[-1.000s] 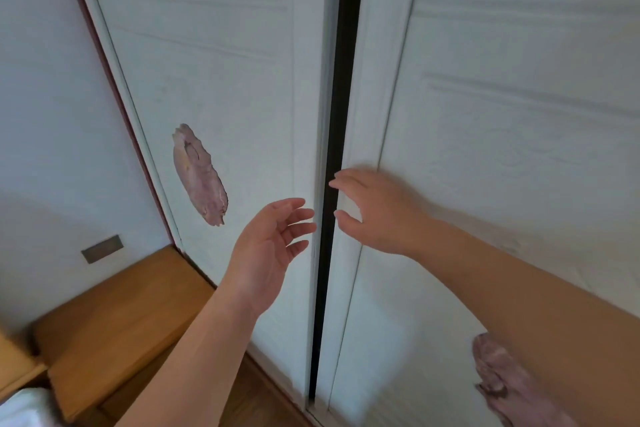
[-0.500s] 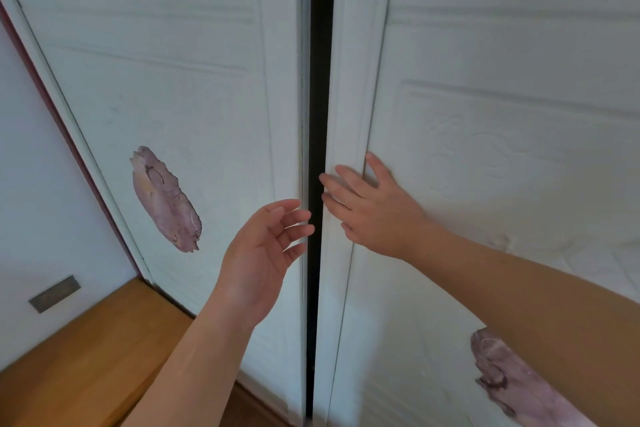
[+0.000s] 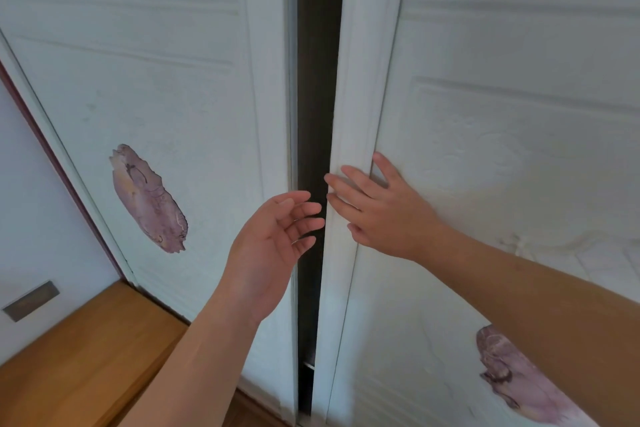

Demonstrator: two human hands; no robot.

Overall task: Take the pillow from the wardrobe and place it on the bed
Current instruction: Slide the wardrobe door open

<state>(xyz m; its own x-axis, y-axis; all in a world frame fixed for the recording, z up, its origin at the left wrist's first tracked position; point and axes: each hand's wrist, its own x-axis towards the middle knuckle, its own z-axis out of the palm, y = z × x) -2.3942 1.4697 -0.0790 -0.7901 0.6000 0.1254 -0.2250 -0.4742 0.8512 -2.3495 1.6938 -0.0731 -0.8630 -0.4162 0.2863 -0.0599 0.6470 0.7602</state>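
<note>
Two white wardrobe doors fill the view. The left door [image 3: 166, 87] and the right door [image 3: 502, 80] stand apart by a narrow dark gap [image 3: 317, 80]. My right hand [image 3: 384, 208] lies flat on the right door's frame, its fingertips at the inner edge next to the gap. My left hand [image 3: 270, 246] hovers open, palm turned right, its fingertips in front of the gap and touching nothing. The inside of the wardrobe is dark, and no pillow or bed shows.
A wooden bedside surface [image 3: 79, 357] sits low at the left, against a white wall with a metal plate [image 3: 29, 300]. Purple worn patches mark the left door [image 3: 149, 198] and the right door [image 3: 519, 381].
The gap between the doors has widened. My right hand has slid up onto the right door's edge and flattened. My left hand stayed near the gap while the view moved closer.
</note>
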